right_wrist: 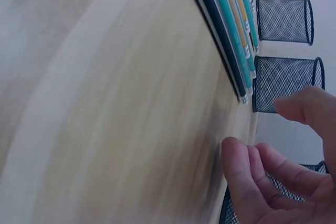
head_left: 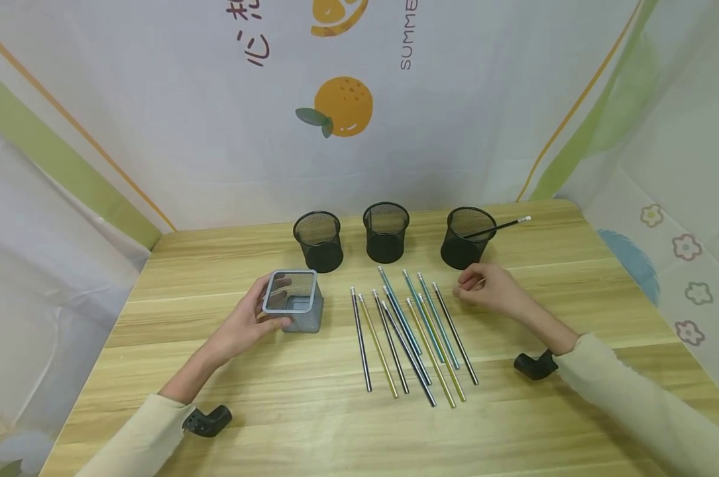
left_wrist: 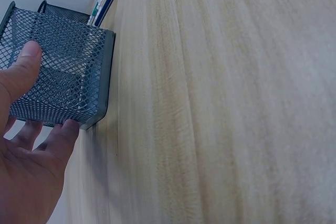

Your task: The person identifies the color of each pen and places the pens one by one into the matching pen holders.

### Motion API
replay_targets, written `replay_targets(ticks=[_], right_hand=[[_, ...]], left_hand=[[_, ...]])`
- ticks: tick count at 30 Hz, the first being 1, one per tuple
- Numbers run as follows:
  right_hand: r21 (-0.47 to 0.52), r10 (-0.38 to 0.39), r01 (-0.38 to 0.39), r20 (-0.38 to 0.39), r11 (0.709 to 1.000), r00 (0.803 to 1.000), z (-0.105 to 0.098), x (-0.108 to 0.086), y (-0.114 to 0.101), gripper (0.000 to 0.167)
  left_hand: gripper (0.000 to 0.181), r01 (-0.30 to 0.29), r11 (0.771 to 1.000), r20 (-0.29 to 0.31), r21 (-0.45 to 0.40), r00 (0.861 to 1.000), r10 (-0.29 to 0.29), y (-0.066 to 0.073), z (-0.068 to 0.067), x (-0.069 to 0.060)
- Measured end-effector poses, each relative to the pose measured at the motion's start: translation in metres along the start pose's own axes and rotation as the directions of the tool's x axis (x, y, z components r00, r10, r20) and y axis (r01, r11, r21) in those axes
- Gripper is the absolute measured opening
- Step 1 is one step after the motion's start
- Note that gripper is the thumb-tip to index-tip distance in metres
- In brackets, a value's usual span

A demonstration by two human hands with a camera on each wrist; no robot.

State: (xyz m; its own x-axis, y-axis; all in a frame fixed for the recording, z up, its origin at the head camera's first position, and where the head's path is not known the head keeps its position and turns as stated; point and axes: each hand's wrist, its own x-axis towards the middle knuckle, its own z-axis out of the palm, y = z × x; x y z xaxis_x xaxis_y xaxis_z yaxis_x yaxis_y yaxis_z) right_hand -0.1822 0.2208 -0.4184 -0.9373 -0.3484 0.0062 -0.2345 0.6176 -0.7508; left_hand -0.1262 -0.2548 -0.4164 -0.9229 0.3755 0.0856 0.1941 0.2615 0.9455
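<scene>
A grey square mesh pen holder (head_left: 302, 321) stands at the left of the table, and my left hand (head_left: 246, 331) holds it from the side. In the left wrist view the thumb lies on one mesh wall of the pen holder (left_wrist: 63, 66), the fingers on another. My right hand (head_left: 487, 289) hovers just in front of the rightmost black round pen cup (head_left: 463, 252), fingers loosely bent and holding nothing. One black pencil (head_left: 499, 227) leans in that cup, its white end sticking out to the right. Beside the right hand lies another black pencil (head_left: 454, 331).
Several pencils in blue, yellow and dark colours, including a yellow pencil (head_left: 378, 344), lie side by side mid-table. Behind them stand a middle black mesh cup (head_left: 386, 245) and a left black mesh cup (head_left: 322, 255). A printed curtain (head_left: 454, 132) hangs along the table's back edge.
</scene>
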Motion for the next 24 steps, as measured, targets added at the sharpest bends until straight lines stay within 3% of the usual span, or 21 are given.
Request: replay_targets(ticks=[11,18,24], right_hand=[[-0.019,0.013,-0.012,0.059,1.000,0.998,0.014,0.005,-0.006,0.020],[-0.107,-0.008,0.016,0.069,0.994,0.998,0.021,0.006,-0.012,0.021],[-0.167,0.041,-0.024,0.095,0.986,0.995,0.024,0.006,-0.018,0.021]], left_hand=[[0.079,0.002,1.000,-0.001,0.012,1.000,-0.002,0.001,0.001,0.000],[0.080,0.002,1.000,0.000,0.018,1.000,-0.002,0.001,0.000,0.000],[0.079,0.004,1.000,0.002,0.014,1.000,-0.004,0.002,0.000,0.000]])
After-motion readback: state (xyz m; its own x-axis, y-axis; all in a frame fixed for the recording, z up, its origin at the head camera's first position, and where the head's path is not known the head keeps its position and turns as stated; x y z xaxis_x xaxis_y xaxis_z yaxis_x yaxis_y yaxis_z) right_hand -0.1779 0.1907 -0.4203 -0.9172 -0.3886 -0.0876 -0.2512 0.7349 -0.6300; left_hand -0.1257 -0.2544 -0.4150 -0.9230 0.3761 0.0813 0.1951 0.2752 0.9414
